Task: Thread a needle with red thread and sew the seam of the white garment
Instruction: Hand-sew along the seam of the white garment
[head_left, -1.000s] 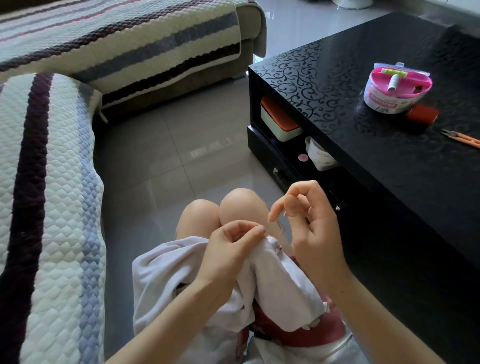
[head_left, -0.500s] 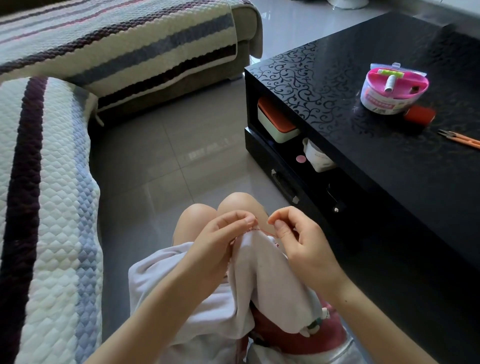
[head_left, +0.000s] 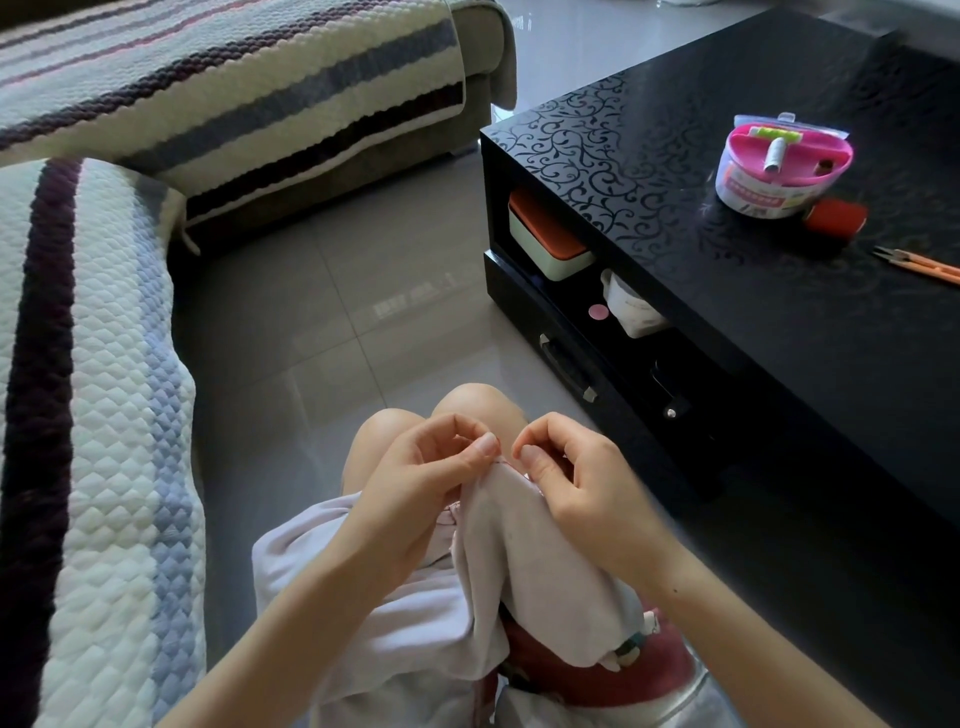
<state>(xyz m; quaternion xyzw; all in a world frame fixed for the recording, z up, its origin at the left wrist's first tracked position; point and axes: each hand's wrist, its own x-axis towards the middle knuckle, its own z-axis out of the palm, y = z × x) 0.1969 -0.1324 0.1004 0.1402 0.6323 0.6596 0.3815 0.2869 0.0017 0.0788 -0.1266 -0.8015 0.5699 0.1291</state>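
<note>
The white garment (head_left: 524, 551) lies bunched over my lap, with one fold raised above my knees. My left hand (head_left: 431, 483) pinches the top edge of that fold between thumb and forefinger. Just to its right, my right hand (head_left: 571, 467) has thumb and forefinger pinched together at the seam. A short run of red thread (head_left: 502, 460) shows between the two thumbs. The needle itself is too small to make out.
A black coffee table (head_left: 779, 322) stands to the right, carrying a pink sewing kit (head_left: 779, 166), a red spool (head_left: 835, 218) and orange snips (head_left: 919, 265). Its open shelf holds a box (head_left: 545, 244). Striped sofa cushions (head_left: 93, 415) sit on the left, grey tiled floor between.
My right hand, raised a second ago above the garment, has come down to the seam next to my left thumb. My left hand keeps its hold on the fold.
</note>
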